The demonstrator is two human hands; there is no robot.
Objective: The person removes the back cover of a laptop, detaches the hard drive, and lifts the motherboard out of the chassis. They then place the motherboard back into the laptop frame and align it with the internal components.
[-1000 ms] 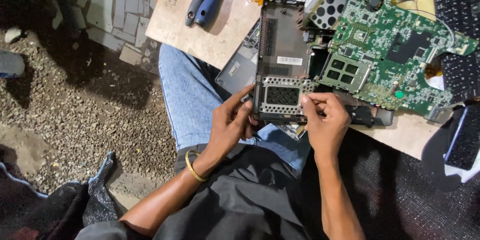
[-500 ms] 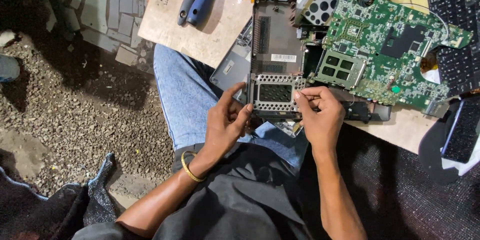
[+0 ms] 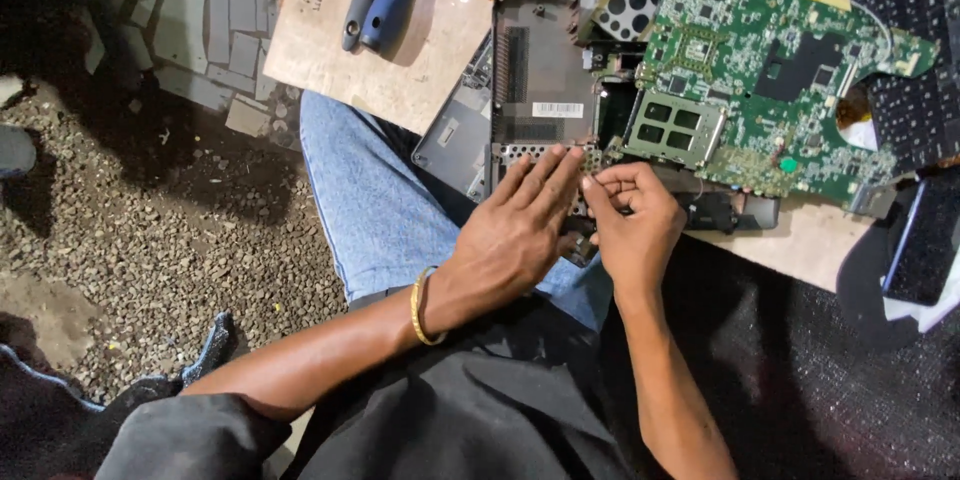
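Note:
A dark laptop bottom cover (image 3: 540, 70) lies across my lap and the table edge. My left hand (image 3: 515, 230) rests flat on its near end, fingers spread over the perforated grille. My right hand (image 3: 630, 215) is beside it, fingertips pinched together at the grille's right edge; whatever they pinch is too small to see. A green laptop motherboard (image 3: 770, 90) lies just right of the cover.
A wooden board table (image 3: 400, 60) carries a blue-handled tool and a grey-handled tool (image 3: 375, 0). A grey laptop shell (image 3: 455, 140) lies under the cover. Black keyboards (image 3: 910, 60) sit at the far right. Gravel ground (image 3: 150, 220) is on the left.
My left hand has moved from gripping the cover's near corner to lying flat on top of the grille. My right hand stays pinched at the grille's right edge.

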